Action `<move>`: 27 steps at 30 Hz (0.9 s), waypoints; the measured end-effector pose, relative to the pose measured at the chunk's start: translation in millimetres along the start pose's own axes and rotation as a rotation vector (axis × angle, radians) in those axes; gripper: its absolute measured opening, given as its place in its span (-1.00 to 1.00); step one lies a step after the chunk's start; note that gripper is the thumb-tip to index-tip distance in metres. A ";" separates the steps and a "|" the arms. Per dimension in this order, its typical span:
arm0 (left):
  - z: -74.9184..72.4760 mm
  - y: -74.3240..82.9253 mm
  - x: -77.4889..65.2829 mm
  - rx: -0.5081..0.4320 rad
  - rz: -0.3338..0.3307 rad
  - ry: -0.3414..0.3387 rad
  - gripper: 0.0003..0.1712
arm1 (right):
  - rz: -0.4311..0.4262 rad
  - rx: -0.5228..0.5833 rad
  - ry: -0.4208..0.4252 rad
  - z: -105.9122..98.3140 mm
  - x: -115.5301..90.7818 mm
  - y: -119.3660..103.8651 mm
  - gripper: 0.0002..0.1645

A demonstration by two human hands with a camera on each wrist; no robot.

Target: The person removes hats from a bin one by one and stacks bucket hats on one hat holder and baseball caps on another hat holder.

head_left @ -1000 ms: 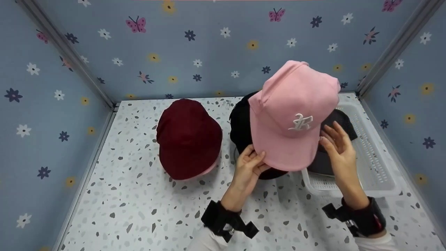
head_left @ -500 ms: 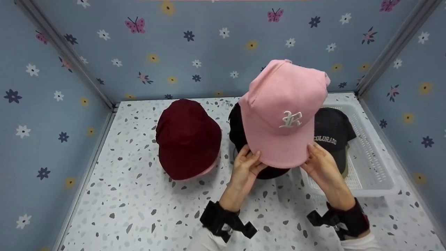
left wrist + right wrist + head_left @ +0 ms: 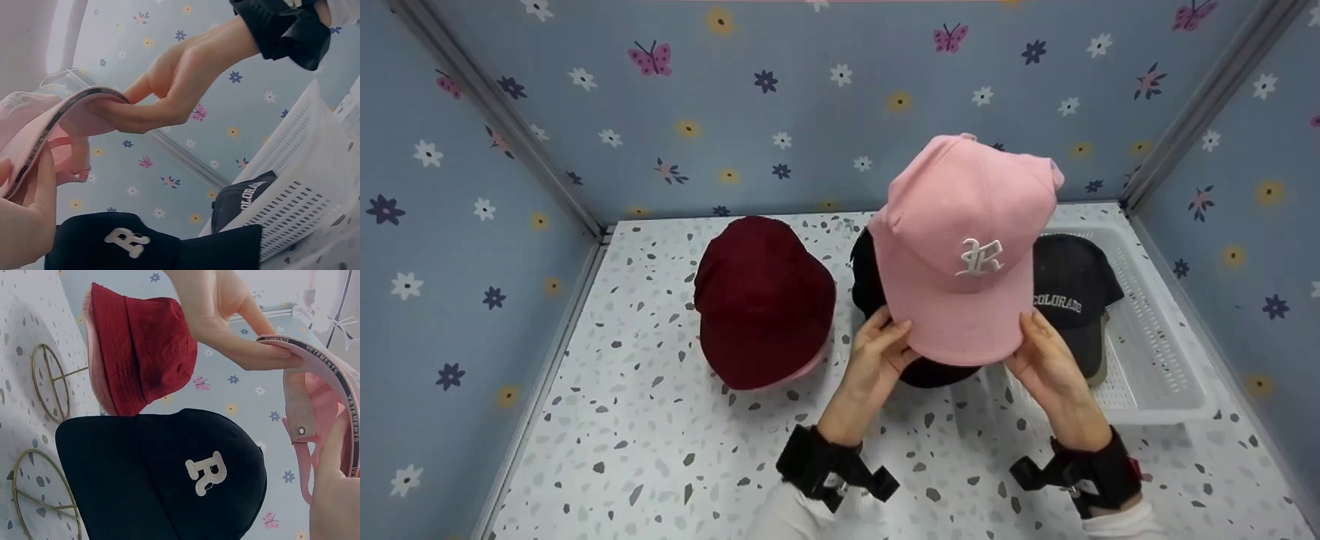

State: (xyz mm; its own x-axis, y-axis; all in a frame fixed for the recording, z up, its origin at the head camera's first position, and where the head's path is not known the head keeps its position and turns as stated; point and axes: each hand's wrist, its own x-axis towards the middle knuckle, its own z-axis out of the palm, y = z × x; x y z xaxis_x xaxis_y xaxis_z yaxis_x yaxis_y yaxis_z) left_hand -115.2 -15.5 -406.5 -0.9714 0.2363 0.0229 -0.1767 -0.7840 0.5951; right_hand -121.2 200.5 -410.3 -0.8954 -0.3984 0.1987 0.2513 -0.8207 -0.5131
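A pink baseball cap [image 3: 967, 217] with a white embroidered letter is held up, its brim towards me. My left hand [image 3: 871, 361] pinches the brim's left edge, thumb on top and fingers beneath. On the opposite edge, my right hand [image 3: 1050, 364] grips the brim the same way. Behind and below the pink cap is a black cap [image 3: 163, 467] bearing a pale R, largely covered in the head view. To the left stands a dark red bucket hat [image 3: 765, 300] with a pink underside, raised off the table.
At the right, a white perforated basket [image 3: 1166, 352] contains a dark grey cap [image 3: 1069, 281] lettered COLORADO. Gold wire ring bases [image 3: 48, 503] rest on the speckled table [image 3: 615, 420]. Flower-patterned panels [image 3: 825, 90] enclose the back and sides.
From beside the cap over the basket, my right hand came left and took hold of the brim's right edge. The pink cap shifted slightly left, uncovering more of the dark grey cap.
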 end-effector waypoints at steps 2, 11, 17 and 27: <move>2.0 11.3 5.5 -0.038 -0.022 0.004 -0.79 | 0.000 -0.014 -0.012 -0.3 -0.6 0.0 -0.60; 14.2 63.4 38.2 -0.233 -0.256 -0.010 -0.46 | -0.005 -0.028 -0.057 -1.5 -2.9 -1.6 -0.61; 16.2 78.5 53.0 -0.199 -0.416 -0.017 -0.46 | 0.002 -0.053 -0.069 -2.4 -4.4 -2.0 -0.61; 21.0 91.6 74.6 -0.133 -0.270 0.040 -0.68 | -0.010 -0.053 -0.069 -5.9 -5.4 -4.9 -0.58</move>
State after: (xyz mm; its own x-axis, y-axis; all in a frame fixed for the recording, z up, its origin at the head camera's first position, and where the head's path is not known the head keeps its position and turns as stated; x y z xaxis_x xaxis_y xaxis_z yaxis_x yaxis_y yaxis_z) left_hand -200.6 -57.6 -333.4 -0.8915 0.4256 -0.1553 -0.4461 -0.7649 0.4648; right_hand -119.8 209.1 -413.7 -0.8699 -0.4191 0.2599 0.2211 -0.8026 -0.5540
